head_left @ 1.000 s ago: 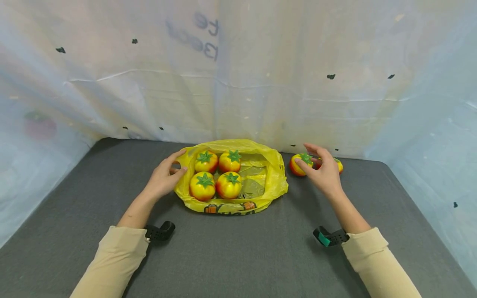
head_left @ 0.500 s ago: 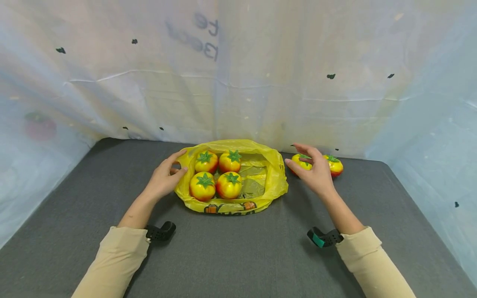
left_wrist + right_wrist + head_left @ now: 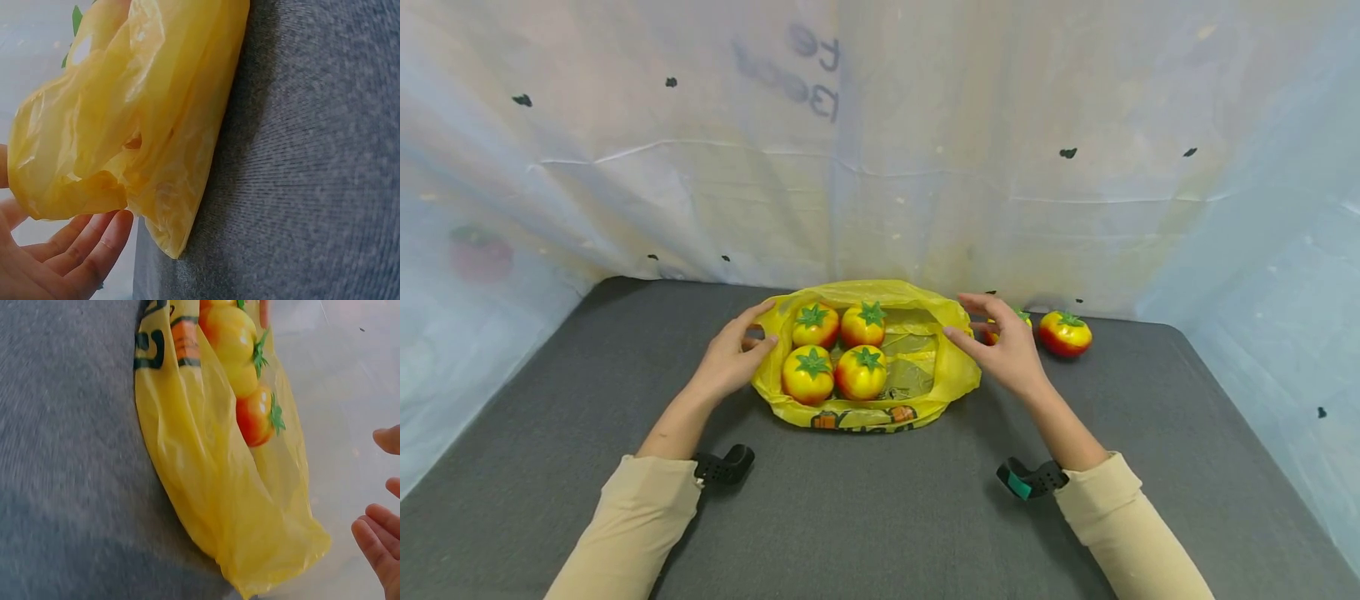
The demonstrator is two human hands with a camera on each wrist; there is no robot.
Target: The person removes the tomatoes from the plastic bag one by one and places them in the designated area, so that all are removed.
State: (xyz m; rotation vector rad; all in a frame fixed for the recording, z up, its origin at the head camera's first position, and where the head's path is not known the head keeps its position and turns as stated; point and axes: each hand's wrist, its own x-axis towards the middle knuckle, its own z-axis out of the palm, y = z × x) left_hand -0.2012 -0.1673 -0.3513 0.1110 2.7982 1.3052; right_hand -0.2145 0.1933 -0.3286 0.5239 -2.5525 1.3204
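Hands (image 3: 726,358) (image 3: 1009,352) flank yellow bag (image 3: 913,358), roomy near right edge (image 3: 967,371).

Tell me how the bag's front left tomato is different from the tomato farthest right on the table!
The bag tomato is inside the bag; the table tomato is outside, on the table. The bag tomato shows mostly yellow; the table tomato shows lots of red. The bag tomato's leaves look like a wide star; the table tomato's look flatter. Both are yellow and red, with green leaves.
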